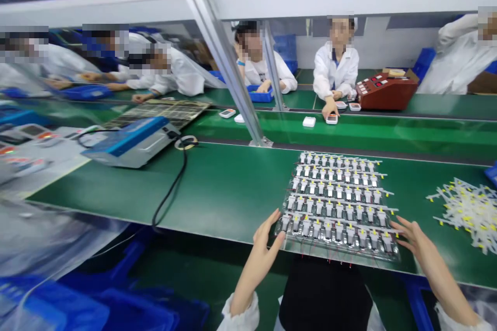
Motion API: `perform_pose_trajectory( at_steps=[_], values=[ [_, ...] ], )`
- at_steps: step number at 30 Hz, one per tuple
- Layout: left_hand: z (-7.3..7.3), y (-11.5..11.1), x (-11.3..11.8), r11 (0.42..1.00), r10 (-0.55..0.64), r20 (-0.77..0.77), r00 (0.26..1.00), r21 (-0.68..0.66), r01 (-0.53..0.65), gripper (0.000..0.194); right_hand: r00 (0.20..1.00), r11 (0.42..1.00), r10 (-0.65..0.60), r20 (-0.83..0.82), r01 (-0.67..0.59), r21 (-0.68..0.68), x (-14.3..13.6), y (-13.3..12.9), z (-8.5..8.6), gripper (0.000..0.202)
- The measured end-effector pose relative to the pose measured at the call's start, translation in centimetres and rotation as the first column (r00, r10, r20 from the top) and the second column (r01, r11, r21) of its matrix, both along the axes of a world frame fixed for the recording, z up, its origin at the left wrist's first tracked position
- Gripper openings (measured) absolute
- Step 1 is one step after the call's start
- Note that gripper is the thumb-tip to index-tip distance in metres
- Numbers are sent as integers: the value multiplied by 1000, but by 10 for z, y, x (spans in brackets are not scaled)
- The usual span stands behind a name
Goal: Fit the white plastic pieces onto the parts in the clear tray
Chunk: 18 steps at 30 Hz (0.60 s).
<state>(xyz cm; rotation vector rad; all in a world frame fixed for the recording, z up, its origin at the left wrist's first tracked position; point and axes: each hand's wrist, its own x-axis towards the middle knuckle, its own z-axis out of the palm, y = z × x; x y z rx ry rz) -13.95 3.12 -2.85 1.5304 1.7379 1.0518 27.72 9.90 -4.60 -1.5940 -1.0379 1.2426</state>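
Note:
A clear plastic tray (306, 246) lies at the near edge of the green bench, filled with rows of small white parts (330, 209) that carry yellow tips and thin strips. My left hand (266, 238) grips the tray's near left corner, thumb in front and fingers along the side. On the opposite side my right hand (417, 240) has its fingertips against the tray's right edge, so the tray sits between both hands. Thin red and dark wires stick out below its front edge. Right of my right hand is a pile of white strips with yellow tips (468, 214).
A blue-and-grey box-shaped device (134, 142) with a black cable (171, 191) stands on the left. A metal post (221, 51) rises behind the bench. Beyond it runs a green conveyor belt (368, 129) with white devices (309, 122); several co-workers sit across it. Blue bins (58, 302) are at lower left.

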Motion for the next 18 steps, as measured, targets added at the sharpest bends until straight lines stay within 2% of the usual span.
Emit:
perform_pose_trajectory(
  at_steps=[8,13,18],
  values=[
    [0,-10,-5,999,52,42,998,-5,-52,54,999,996,-16,-31,13,-91,-1,15,-5,73],
    [-2,-17,-21,995,103,39,994,4,-103,52,988,981,105,-115,-122,-151,-5,23,-6,71],
    [-4,-20,-47,986,165,38,986,31,-166,51,960,961,200,-195,-231,-150,-39,24,13,65]
  ],
)
